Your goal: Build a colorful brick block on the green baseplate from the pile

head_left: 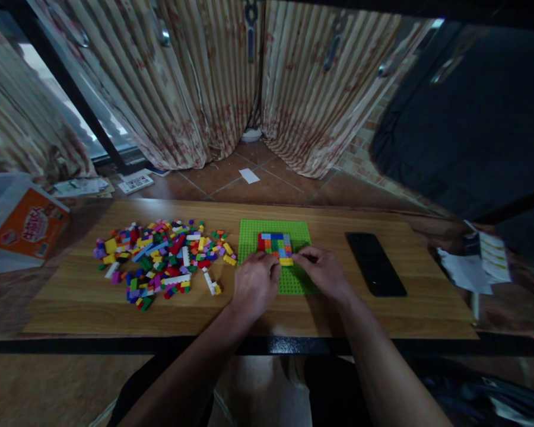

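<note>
A green baseplate lies on the wooden table, carrying a block of bricks in red, blue, orange, white, grey and green. Along the block's near edge runs a yellow brick. My left hand is closed over the block's near left corner, fingertips by the yellow brick's left end; whatever lies between the fingers is hidden. From the right, my right hand reaches in with thumb and forefinger pinched together at the yellow brick's right end. Whether those fingertips hold a piece is too small to see.
A loose pile of coloured bricks spreads over the table's left side. To the right lies a black phone-like slab. Beyond the left end stands a clear plastic box with an orange label. Papers are off the right end.
</note>
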Demonstrator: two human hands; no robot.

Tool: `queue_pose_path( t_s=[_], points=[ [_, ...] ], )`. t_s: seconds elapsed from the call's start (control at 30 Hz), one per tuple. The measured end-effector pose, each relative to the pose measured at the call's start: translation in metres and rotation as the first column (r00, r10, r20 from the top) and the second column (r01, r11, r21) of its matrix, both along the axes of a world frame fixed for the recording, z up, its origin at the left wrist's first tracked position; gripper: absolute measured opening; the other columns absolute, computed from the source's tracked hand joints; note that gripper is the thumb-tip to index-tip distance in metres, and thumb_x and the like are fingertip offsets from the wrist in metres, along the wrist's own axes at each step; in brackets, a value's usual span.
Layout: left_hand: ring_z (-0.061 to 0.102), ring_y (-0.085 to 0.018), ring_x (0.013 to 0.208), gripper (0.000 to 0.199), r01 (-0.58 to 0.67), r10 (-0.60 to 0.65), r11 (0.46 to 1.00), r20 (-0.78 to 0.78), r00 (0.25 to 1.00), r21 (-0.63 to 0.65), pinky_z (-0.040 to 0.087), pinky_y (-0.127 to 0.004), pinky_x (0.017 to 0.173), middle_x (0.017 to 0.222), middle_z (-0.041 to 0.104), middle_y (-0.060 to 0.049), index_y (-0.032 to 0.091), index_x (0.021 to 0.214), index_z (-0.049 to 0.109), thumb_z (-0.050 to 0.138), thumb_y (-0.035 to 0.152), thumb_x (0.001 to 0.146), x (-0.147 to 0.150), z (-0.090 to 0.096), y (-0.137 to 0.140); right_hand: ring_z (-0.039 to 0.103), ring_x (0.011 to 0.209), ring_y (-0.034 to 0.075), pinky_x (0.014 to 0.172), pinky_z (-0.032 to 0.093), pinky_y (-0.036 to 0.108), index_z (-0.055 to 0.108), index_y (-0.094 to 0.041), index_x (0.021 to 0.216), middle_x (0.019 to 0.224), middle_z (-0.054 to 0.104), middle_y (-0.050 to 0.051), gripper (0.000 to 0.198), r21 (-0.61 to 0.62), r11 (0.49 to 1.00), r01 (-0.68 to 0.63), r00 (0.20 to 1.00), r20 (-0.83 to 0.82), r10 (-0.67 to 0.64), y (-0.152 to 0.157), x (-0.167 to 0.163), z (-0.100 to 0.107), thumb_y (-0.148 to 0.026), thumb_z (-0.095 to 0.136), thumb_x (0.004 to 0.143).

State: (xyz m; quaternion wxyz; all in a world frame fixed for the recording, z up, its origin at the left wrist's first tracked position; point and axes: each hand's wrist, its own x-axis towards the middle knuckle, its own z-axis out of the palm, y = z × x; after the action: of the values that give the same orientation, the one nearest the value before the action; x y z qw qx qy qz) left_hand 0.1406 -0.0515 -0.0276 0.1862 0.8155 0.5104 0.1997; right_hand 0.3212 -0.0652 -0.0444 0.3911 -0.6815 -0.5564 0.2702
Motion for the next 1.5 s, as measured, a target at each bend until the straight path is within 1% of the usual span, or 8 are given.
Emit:
queue_pose_path(
  t_s=[0.2, 0.43, 0.67, 0.9, 1.07, 1.23, 1.4, 1.5],
  points=[
    [0.062, -0.02, 0.091, 0.02, -0.027, 0.027, 1.0, -0.008, 1.0, 0.005, 0.046, -0.031, 0.08, 0.091, 0.07, -0.006, 0.022, 0.088, 0.069, 0.05, 0.026, 0.091, 0.004, -0.001, -0.001, 0.063, 0.078, 0.021, 0.073, 0.046, 0.037, 0.07, -0.022, 0.069, 0.08, 0.069, 0.005, 0.02, -0.009, 0.999, -0.032, 0.999, 0.037, 0.033, 0.001, -0.001, 0.0, -0.039, 0.063, 0.078],
    [0.063, -0.02, 0.088, 0.023, -0.032, 0.032, 0.999, -0.022, 0.999, 0.015, 0.047, -0.031, 0.078, 0.091, 0.071, -0.007, 0.021, 0.087, 0.07, 0.048, 0.025, 0.091, 0.005, 0.0, -0.001, 0.064, 0.081, 0.022, 0.077, 0.048, 0.039, 0.071, -0.025, 0.065, 0.079, 0.069, 0.005, 0.018, 0.032, 0.999, -0.025, 0.998, 0.051, 0.024, 0.001, -0.004, 0.0, -0.035, 0.062, 0.078],
    [0.064, -0.019, 0.081, 0.025, -0.054, 0.054, 0.998, -0.002, 0.999, 0.009, 0.046, -0.029, 0.073, 0.087, 0.072, -0.007, 0.021, 0.081, 0.072, 0.048, 0.022, 0.089, 0.008, 0.001, 0.001, 0.065, 0.081, 0.023, 0.076, 0.049, 0.039, 0.072, -0.024, 0.065, 0.082, 0.071, 0.006, 0.018, 0.033, 0.999, -0.031, 0.999, 0.019, 0.031, 0.001, -0.004, -0.001, -0.033, 0.062, 0.077],
    [0.066, -0.018, 0.074, 0.023, -0.129, 0.136, 0.985, 0.051, 0.989, -0.11, 0.045, -0.029, 0.068, 0.082, 0.074, -0.005, 0.022, 0.076, 0.074, 0.052, 0.022, 0.084, 0.012, 0.003, 0.005, 0.065, 0.081, 0.022, 0.076, 0.048, 0.037, 0.072, -0.024, 0.064, 0.081, 0.071, 0.005, 0.018, 0.017, 1.0, -0.02, 1.0, 0.0, 0.02, 0.001, -0.004, 0.001, -0.033, 0.062, 0.076],
    [0.065, -0.018, 0.07, 0.023, -0.155, 0.17, 0.974, 0.078, 0.982, -0.164, 0.044, -0.028, 0.065, 0.078, 0.074, -0.004, 0.023, 0.074, 0.074, 0.053, 0.022, 0.083, 0.013, 0.006, 0.005, 0.064, 0.079, 0.022, 0.075, 0.048, 0.036, 0.071, -0.023, 0.064, 0.08, 0.07, 0.005, 0.018, 0.001, 1.0, -0.004, 0.999, -0.045, 0.005, 0.001, -0.007, 0.002, -0.034, 0.061, 0.074],
    [0.065, -0.018, 0.07, 0.023, -0.156, 0.171, 0.974, 0.082, 0.982, -0.161, 0.041, -0.028, 0.063, 0.077, 0.073, -0.004, 0.023, 0.072, 0.074, 0.053, 0.023, 0.082, 0.013, 0.006, 0.005, 0.064, 0.075, 0.021, 0.074, 0.047, 0.035, 0.07, -0.022, 0.064, 0.076, 0.069, 0.005, 0.017, 0.01, 1.0, 0.005, 0.999, -0.047, -0.004, 0.002, -0.008, 0.003, -0.033, 0.06, 0.074],
    [0.063, -0.015, 0.067, 0.024, -0.16, 0.171, 0.975, 0.059, 0.983, -0.155, 0.038, -0.026, 0.06, 0.075, 0.072, -0.003, 0.021, 0.07, 0.072, 0.052, 0.022, 0.082, 0.014, 0.006, 0.004, 0.063, 0.073, 0.02, 0.072, 0.045, 0.033, 0.069, -0.02, 0.065, 0.075, 0.069, 0.005, 0.018, -0.025, 1.0, 0.007, 0.999, -0.044, -0.008, 0.002, -0.009, 0.003, -0.032, 0.059, 0.074],
    [0.062, -0.014, 0.067, 0.023, -0.164, 0.172, 0.975, 0.042, 0.984, -0.149, 0.038, -0.025, 0.06, 0.076, 0.073, -0.003, 0.021, 0.069, 0.072, 0.052, 0.02, 0.082, 0.015, 0.006, 0.004, 0.063, 0.073, 0.02, 0.072, 0.046, 0.033, 0.069, -0.02, 0.065, 0.076, 0.069, 0.006, 0.018, -0.008, 1.0, 0.005, 0.999, -0.045, -0.005, 0.002, -0.01, 0.002, -0.032, 0.059, 0.074]
  ],
)
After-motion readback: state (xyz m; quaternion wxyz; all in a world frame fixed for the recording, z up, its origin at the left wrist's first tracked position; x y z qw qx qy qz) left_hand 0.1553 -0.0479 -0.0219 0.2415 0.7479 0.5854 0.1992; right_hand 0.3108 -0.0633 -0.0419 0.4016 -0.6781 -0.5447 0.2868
